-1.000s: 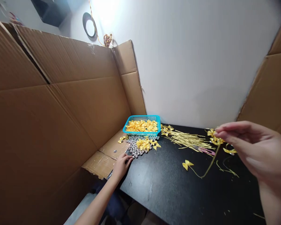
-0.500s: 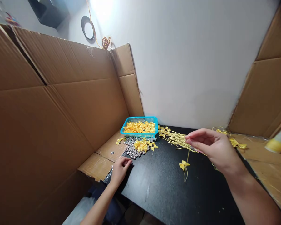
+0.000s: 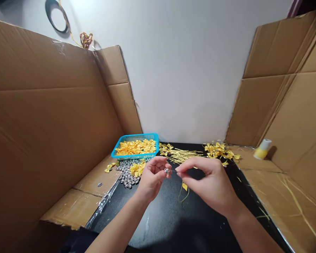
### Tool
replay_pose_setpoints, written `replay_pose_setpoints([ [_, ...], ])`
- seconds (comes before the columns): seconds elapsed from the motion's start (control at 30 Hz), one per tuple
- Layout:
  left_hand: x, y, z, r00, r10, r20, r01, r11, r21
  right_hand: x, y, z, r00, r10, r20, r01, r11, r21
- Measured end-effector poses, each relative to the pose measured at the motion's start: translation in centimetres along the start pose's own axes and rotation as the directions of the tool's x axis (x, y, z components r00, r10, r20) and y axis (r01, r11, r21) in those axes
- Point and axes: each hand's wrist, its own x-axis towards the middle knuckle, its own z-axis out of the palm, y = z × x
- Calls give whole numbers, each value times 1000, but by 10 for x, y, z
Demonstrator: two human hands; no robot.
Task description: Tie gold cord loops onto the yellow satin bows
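My left hand (image 3: 152,177) pinches a small silver bell (image 3: 168,171) above the black table (image 3: 168,218). Close to its right, my right hand (image 3: 209,182) pinches a thin gold string whose end meets the bell. A yellow ribbon bow (image 3: 184,186) hangs on that string just below the two hands. Both hands are closed in a pinch, fingertips almost touching each other.
A blue basket (image 3: 116,151) of yellow bows stands at the back left, a heap of silver bells (image 3: 125,173) and loose bows (image 3: 137,168) before it. Gold strings (image 3: 183,154) and finished bows (image 3: 219,150) lie by the wall. Cardboard walls flank both sides; a thread spool (image 3: 262,148) stands right.
My left hand left the bell heap and rose to the middle with a bell. My right hand came left with the string and bow to meet it. The view swung right.
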Motion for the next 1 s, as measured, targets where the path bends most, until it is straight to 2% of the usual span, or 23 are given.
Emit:
replay_pose_setpoints([
  [0.07,-2,3,9,998,42,47,-42,999,-6,-3,-6,-5,998,-57,5,57,995,-77],
  [0.13,-5,7,13,984,137,113,-143,988,52,-5,-9,-8,996,-91,11,92,987,-129],
  [0.23,-10,13,15,931,298,213,-337,924,180,-8,-10,-11,994,-98,50,105,983,-153],
  [0.3,-12,16,15,900,359,250,-418,873,251,-9,-10,-13,993,-84,78,96,983,-158],
  [0.5,-13,18,15,827,413,382,-557,698,450,-8,-10,-15,992,-72,106,93,973,-210],
  [0.63,-13,19,17,811,400,428,-585,591,556,-8,-10,-14,993,-36,109,60,972,-226],
  [0.7,-13,19,18,822,380,425,-568,614,549,-7,-9,-15,994,-11,107,32,979,-200],
  [0.87,-5,19,18,895,298,332,-407,851,332,0,6,-13,990,111,82,-113,993,17],
  [0.93,-1,18,18,908,251,335,-357,882,307,4,15,-11,980,180,86,-192,967,164],
  [1.0,4,17,18,911,244,334,-354,877,324,8,24,-9,963,246,109,-268,911,313],
])
